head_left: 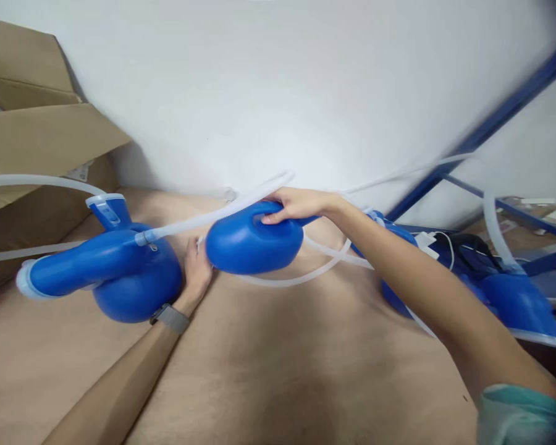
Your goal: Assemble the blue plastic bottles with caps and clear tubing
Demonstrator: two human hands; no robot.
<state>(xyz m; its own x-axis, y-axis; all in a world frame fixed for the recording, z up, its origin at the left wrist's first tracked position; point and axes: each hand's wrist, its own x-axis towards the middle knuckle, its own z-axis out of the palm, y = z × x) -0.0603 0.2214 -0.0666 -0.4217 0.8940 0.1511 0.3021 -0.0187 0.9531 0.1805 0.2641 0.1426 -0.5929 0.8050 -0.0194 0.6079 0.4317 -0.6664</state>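
My right hand [290, 204] grips a rounded blue plastic bottle [254, 247] near the middle of the view, its thumb in a hollow of the bottle's top. Left of it, my left hand [198, 266], with a grey watch on the wrist, rests between this bottle and a second blue bottle [136, 290]. What its fingers hold, if anything, is hidden. The second bottle has a long capped neck pointing left. A clear white tube [208, 217] is joined to it by a small clamp and passes over the held bottle.
Open cardboard boxes [37, 136] stand at the left. More blue bottles [519, 300] with white tubes lie at the right, beside a white plug and cable. Blue metal shelf bars [482, 133] cross the right side. A white wall [259, 93] rises behind the brown table [241, 371].
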